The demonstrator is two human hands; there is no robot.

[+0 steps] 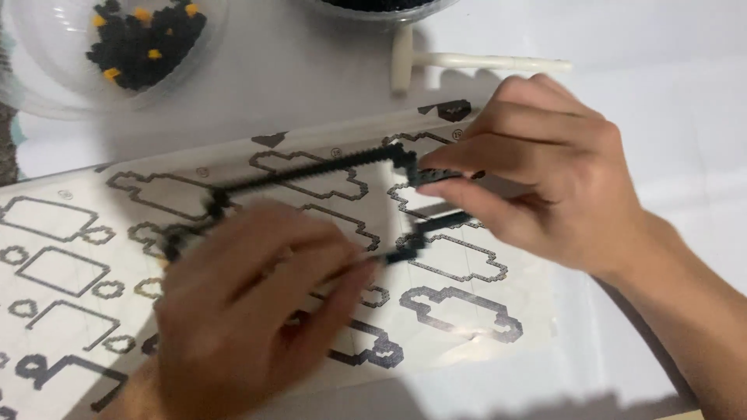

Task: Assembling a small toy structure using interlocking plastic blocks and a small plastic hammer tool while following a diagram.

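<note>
A thin black frame [311, 169] built of tiny blocks hangs just above a printed instruction sheet [70, 241] covered in block outlines. My left hand [241, 311], blurred, grips the frame's lower left side from below. My right hand [537, 179] pinches the frame's right side between thumb and forefinger. The frame's long upper bar runs from left to right between both hands, and its right end bends down toward my left fingertips.
A clear plastic bowl [47, 85] at the top left holds several black and orange small blocks. A second container's rim [373, 9] shows at the top edge. A white T-shaped plastic tool [467, 61] lies beyond the sheet on the white table.
</note>
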